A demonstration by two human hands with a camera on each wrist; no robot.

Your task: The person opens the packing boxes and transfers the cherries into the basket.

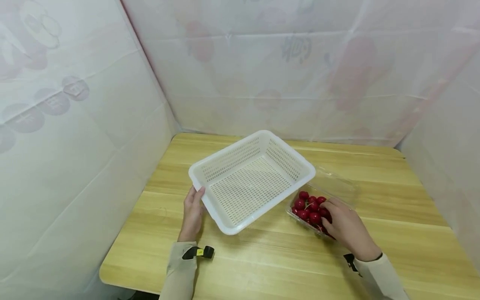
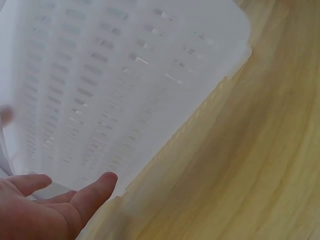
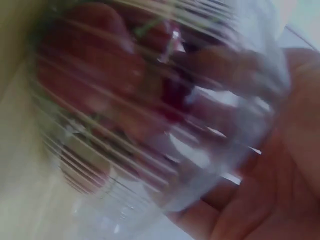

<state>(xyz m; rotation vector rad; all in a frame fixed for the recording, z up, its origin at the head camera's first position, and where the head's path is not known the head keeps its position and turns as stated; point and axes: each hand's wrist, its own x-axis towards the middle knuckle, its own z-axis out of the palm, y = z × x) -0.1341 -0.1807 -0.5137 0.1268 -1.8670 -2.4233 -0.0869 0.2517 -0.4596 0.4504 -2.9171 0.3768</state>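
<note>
A white perforated plastic basket [image 1: 251,191] is tilted over the middle of the table. My left hand [image 1: 193,212] holds its left corner, thumb on the rim and fingers against the outer wall, as the left wrist view also shows. Dark red cherries [image 1: 308,208] with thin stems fill a clear plastic box [image 1: 296,216] right of the basket. Into that box reaches my right hand [image 1: 343,223], its fingers bent down among the cherries. The right wrist view is blurred through the box's clear wall; whether the fingertips pinch a cherry is hidden.
The clear lid [image 1: 337,185] of the box lies opened back behind the cherries. Everything sits on a light wooden table [image 1: 247,266] with rounded corners. White printed sheets [image 1: 262,83] hang along the back and both sides. The basket's right corner reaches close to the box.
</note>
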